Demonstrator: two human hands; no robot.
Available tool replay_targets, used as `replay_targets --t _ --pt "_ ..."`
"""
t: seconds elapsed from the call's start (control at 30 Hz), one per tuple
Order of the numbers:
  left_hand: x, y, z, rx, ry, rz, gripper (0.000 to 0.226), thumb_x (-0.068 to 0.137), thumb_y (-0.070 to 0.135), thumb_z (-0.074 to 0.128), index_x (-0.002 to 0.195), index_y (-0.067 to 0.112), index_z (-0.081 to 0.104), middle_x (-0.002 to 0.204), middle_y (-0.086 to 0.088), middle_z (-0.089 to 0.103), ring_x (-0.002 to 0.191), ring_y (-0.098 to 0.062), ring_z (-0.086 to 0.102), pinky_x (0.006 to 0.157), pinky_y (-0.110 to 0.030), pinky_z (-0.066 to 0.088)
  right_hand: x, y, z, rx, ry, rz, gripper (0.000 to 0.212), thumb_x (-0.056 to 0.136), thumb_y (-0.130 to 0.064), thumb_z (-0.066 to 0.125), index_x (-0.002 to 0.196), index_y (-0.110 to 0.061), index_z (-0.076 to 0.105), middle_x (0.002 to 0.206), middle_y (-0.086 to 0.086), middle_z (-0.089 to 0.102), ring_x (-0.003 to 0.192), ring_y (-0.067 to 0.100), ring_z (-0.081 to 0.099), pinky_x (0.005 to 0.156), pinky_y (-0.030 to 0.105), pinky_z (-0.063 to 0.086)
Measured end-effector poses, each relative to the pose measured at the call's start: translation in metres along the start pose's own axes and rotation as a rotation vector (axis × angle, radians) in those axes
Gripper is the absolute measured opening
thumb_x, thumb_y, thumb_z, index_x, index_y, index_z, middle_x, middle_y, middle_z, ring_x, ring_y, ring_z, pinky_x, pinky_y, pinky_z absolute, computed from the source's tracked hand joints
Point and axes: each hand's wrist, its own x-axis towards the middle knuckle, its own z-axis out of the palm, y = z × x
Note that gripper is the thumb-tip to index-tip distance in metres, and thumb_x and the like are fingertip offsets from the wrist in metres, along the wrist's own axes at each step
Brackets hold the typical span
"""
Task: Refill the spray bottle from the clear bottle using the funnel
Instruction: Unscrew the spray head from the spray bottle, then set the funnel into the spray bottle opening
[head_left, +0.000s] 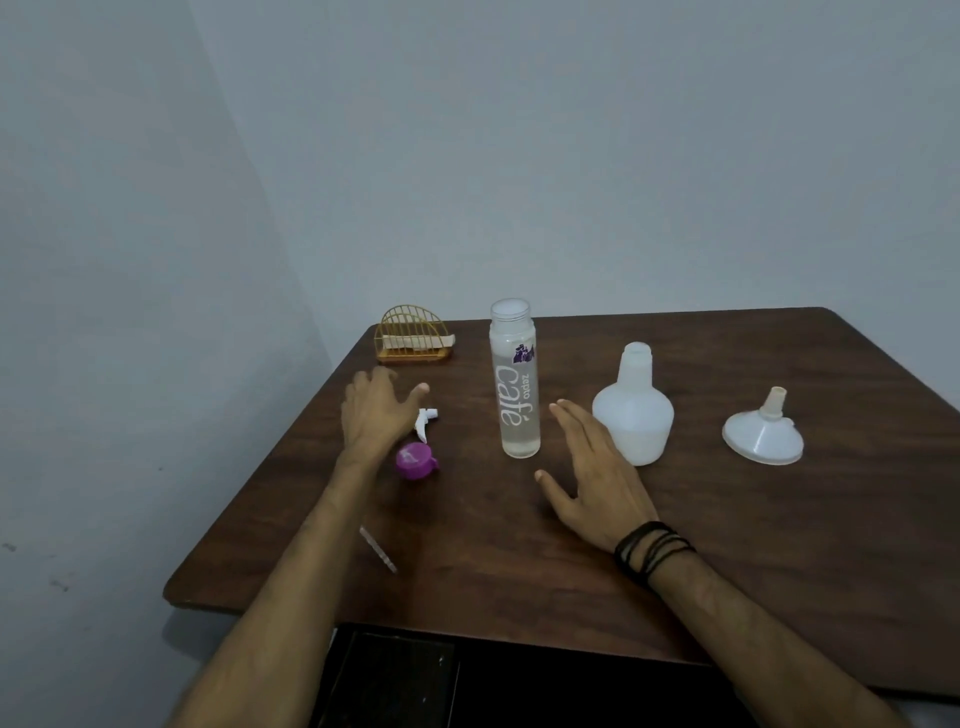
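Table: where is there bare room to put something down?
The table has bare wood along the near edge, in front of the right hand, and behind the funnel toward the far right corner. It is crowded on the left, where the left hand, spray head and clear bottle cluster.

Both hands open over table (779, 545): left hand (376, 410) above spray head (415, 452), right hand (592, 473) beside clear bottle (515, 384).
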Motion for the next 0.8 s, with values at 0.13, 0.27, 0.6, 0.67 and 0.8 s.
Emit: replay_targets --t 0.13,0.27,0.6,0.67,0.8 --pt "-0.009 0.044 -0.008 -0.156 -0.078 0.177 0.057 0.090 0.042 0.069 0.135 0.012 0.053 0.140 -0.012 0.050 0.130 -0.028 0.048 0.108 -0.044 0.042 -0.003 0.001 -0.004 0.034 0.046 0.015 0.072 0.089 -0.036 0.064 0.150 -0.016 0.032 0.153 0.000 0.037 0.142 0.012 0.033 0.116 0.026 0.027" --pt "-0.030 0.082 -0.005 -0.316 -0.217 0.293 0.079 0.073 0.013 0.084 0.142 0.012 0.045 0.142 -0.006 0.050 0.131 -0.021 0.049 0.107 -0.035 0.042 -0.011 0.003 -0.024 0.035 0.273 -0.014 0.047 0.087 -0.028 0.069 0.129 -0.012 0.056 0.125 0.002 0.060 0.114 0.014 0.054 0.096 0.030 0.050" --pt "-0.089 0.105 0.061 -0.728 0.065 0.031 0.099 0.065 0.025 0.093 0.144 0.017 0.034 0.142 -0.005 0.047 0.125 -0.021 0.053 0.104 -0.044 0.049 -0.016 0.093 -0.098 -0.135 0.740 0.410 0.038 0.084 -0.030 0.069 0.115 -0.012 0.057 0.117 0.004 0.058 0.109 0.023 0.053 0.096 0.036 0.040" --pt "-0.094 0.108 0.070 -0.741 0.107 0.007 0.095 0.070 0.031 0.089 0.145 0.016 0.034 0.142 -0.006 0.047 0.126 -0.021 0.052 0.104 -0.044 0.049 -0.014 0.115 -0.106 -0.139 0.591 0.471 0.049 0.085 -0.036 0.069 0.128 -0.017 0.053 0.128 0.003 0.054 0.119 0.024 0.048 0.100 0.036 0.038" --pt "-0.110 0.120 0.078 -0.702 0.364 -0.017 0.092 0.064 0.029 0.092 0.135 0.006 0.039 0.132 -0.012 0.047 0.124 -0.026 0.046 0.106 -0.043 0.039 -0.012 0.141 -0.107 -0.044 0.309 0.490 0.045 0.090 -0.033 0.066 0.132 -0.022 0.055 0.133 0.001 0.055 0.122 0.023 0.048 0.096 0.030 0.037"
